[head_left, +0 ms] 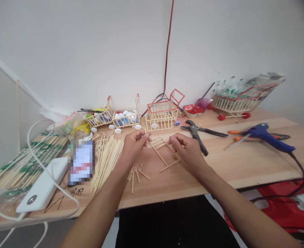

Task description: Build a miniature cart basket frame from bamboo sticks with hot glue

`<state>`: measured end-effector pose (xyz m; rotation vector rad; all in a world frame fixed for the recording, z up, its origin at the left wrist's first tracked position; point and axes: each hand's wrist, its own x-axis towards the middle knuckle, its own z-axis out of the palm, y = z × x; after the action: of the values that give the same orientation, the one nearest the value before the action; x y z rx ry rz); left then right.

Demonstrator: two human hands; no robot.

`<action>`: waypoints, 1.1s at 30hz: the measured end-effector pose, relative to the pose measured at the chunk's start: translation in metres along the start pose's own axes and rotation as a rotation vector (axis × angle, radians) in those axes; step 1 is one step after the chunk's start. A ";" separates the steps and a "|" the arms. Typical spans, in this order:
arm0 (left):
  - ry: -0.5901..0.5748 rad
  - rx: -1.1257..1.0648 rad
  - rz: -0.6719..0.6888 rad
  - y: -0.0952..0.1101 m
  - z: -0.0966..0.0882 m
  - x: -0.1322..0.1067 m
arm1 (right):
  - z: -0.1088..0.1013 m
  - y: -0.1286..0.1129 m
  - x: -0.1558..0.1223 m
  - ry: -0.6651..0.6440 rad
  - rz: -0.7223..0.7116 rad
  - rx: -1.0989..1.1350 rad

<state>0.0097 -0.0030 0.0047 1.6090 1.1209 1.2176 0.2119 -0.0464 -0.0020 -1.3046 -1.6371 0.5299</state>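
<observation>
Nearest the front edge of the table [234,155] lie short sticks [132,179]. Past them a small wooden frame [158,153] sits between the hands, just right of the left hand [136,143] and just beside the right hand [186,148]. Both hands have curled fingers; whether either pinches anything, I cannot tell. Toward the back edge stands a red-trimmed cart [162,110]

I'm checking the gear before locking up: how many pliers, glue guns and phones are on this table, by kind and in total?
Pliers: 2 (black pliers, orange-handled pliers)
Glue gun: 1
Phone: 1
Total: 4
</observation>
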 end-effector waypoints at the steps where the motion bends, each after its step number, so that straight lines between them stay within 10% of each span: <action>1: -0.001 0.013 0.004 0.001 0.000 0.000 | 0.000 0.001 0.000 0.005 0.001 0.002; 33: 0.032 -0.029 -0.006 0.007 0.002 -0.001 | 0.000 0.005 0.002 0.023 -0.015 0.007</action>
<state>0.0124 -0.0063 0.0106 1.5677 1.1224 1.2546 0.2147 -0.0431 -0.0048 -1.2876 -1.6233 0.5091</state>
